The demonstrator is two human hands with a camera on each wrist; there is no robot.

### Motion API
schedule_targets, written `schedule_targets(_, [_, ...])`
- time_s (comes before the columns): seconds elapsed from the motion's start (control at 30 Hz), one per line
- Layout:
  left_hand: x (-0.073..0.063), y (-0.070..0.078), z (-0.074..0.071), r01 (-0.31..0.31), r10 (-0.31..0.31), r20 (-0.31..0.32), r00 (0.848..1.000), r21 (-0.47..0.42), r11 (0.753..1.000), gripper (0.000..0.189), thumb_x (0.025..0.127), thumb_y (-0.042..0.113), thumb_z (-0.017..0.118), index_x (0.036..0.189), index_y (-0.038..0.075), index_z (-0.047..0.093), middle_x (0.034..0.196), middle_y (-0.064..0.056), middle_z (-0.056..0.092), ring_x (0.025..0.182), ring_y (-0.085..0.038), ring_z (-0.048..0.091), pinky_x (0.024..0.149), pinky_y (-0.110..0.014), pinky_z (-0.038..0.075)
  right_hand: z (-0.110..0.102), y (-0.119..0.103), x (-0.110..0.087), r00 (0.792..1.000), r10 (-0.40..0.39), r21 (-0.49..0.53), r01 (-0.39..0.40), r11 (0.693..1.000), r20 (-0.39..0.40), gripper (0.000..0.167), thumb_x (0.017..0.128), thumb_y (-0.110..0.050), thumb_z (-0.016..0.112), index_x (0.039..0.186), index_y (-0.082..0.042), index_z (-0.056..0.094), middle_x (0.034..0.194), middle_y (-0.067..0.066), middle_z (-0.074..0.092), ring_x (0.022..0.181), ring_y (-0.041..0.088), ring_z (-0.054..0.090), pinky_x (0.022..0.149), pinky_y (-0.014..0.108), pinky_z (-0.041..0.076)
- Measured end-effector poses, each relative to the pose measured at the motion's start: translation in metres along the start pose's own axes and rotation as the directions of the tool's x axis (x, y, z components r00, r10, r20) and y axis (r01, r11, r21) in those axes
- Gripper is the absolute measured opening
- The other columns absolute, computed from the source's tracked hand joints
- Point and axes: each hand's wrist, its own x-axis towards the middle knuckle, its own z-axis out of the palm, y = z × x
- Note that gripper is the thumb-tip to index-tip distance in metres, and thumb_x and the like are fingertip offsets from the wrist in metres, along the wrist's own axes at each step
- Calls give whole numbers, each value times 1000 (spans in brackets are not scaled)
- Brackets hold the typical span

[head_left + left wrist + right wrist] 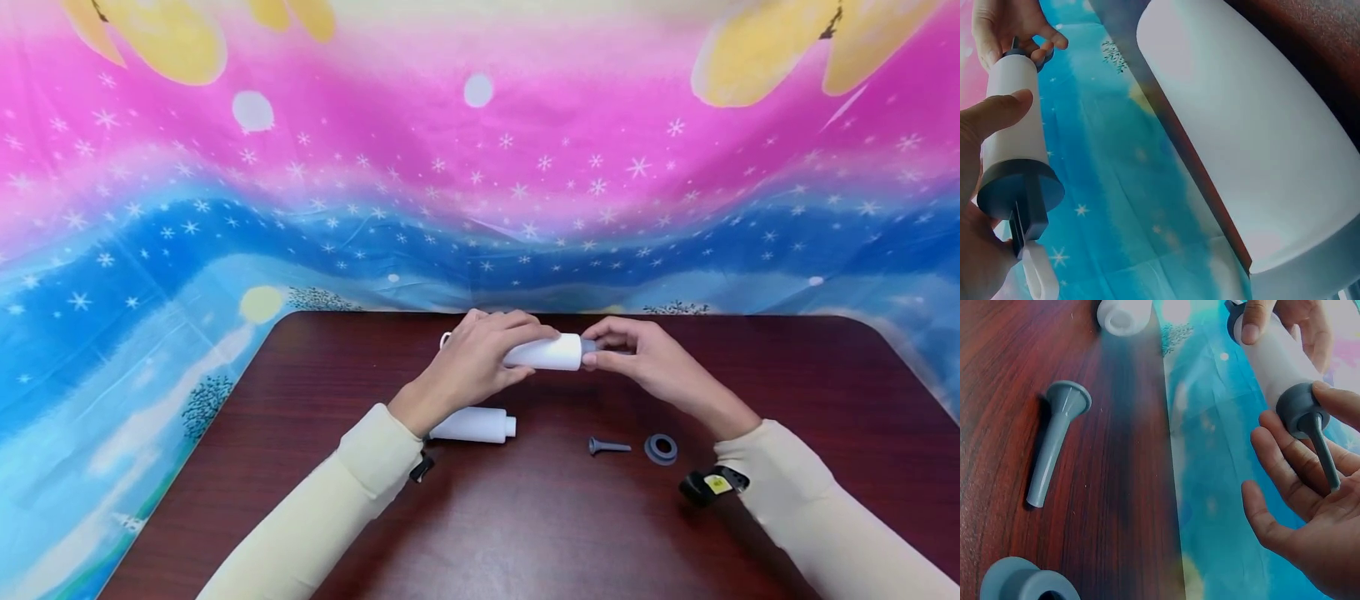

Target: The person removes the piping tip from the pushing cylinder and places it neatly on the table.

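Near the far edge of the table (525, 517), we see a held tube (555, 353) with the left hand (483, 350) around it and the right hand (651, 358) at the nozzle (1320, 445) on its right end. Nearer to us, a second tube (472, 425) lies on the table. To its right, we find a loose nozzle (609, 447), then a ring (652, 452), nearer the right edge. Behind the far edge is a cloth (420, 175).

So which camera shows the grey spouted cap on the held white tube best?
The right wrist view: the grey spouted cap faces that camera, its thin spout plainly visible. In the head view the right hand partly hides it. The left wrist view shows only slivers beyond the white tube.
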Motion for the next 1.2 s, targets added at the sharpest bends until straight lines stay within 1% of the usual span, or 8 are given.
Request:
schedule_targets(0.23, [-3, 1, -4, 4, -5, -6, 1000, -42, 999, 54, 90, 27, 85, 140, 27, 67, 135, 3, 70, 123, -17, 66, 101, -44, 49, 4, -3, -1, 999, -27, -19, 27, 999, -29, 25, 100, -18, 72, 121, -5, 70, 114, 14, 74, 98, 11, 72, 84, 28, 59])
schedule_targets(0.33, [-4, 2, -7, 11, -12, -2, 1000, -75, 997, 54, 89, 26, 86, 139, 26, 68, 134, 3, 70, 123, -17, 66, 101, -46, 49, 6, -6, -4, 999, -30, -45, 28, 999, -44, 25, 100, -19, 73, 121, -6, 70, 115, 13, 74, 100, 15, 71, 83, 26, 58])
schedule_targets(0.47, [-4, 2, -9, 12, -11, 9, 1000, -117, 993, 52, 89, 25, 86, 138, 26, 69, 132, 4, 71, 122, -15, 66, 101, -45, 48, 7, -7, -8, 997, -44, -66, 40, 997, -56, 23, 100, -19, 73, 120, -7, 71, 114, 12, 75, 100, 17, 71, 82, 26, 57])
schedule_targets(0.63, [-4, 3, -11, 21, -17, 28, 999, -165, 986, 51, 89, 24, 86, 138, 26, 69, 131, 5, 71, 121, -14, 66, 99, -43, 47, 8, -7, -11, 995, -75, -66, 71, 995, -63, 21, 99, -19, 74, 117, -9, 72, 110, 10, 76, 95, 14, 71, 81, 26, 56])
schedule_targets(0.83, [-3, 3, -13, 16, -4, 56, 998, -209, 978, 49, 90, 22, 85, 137, 24, 70, 130, 4, 71, 115, -14, 68, 98, -41, 50, 9, -7, -14, 993, -96, -56, 93, 994, -63, 19, 99, -18, 75, 115, -10, 73, 108, 9, 77, 94, 15, 71, 79, 26, 57])
schedule_targets(0.9, [-3, 3, -13, 29, -10, 74, 997, -250, 968, 49, 91, 21, 84, 137, 23, 70, 131, 4, 71, 114, -14, 68, 97, -38, 53, 9, -6, -15, 991, -118, -68, 114, 991, -64, 18, 97, -17, 76, 114, -10, 73, 108, 8, 77, 95, 15, 71, 80, 26, 57])
schedule_targets(1.07, [-6, 0, -13, 75, -37, 113, 993, -361, 929, 48, 91, 18, 83, 138, 20, 70, 130, 4, 71, 112, -12, 67, 88, -30, 58, 11, -7, -17, 982, -176, -139, 164, 977, -75, 23, 93, -17, 81, 115, -15, 75, 113, 4, 76, 101, 20, 71, 82, 25, 58])
schedule_targets(1.2, [-8, -2, -12, 85, -43, 117, 992, -386, 919, 49, 90, 17, 85, 137, 20, 71, 129, 3, 72, 111, -13, 67, 88, -29, 58, 15, -8, -18, 966, -236, -214, 209, 954, -107, 26, 90, -15, 84, 115, -16, 75, 113, 3, 77, 102, 19, 71, 84, 28, 58])
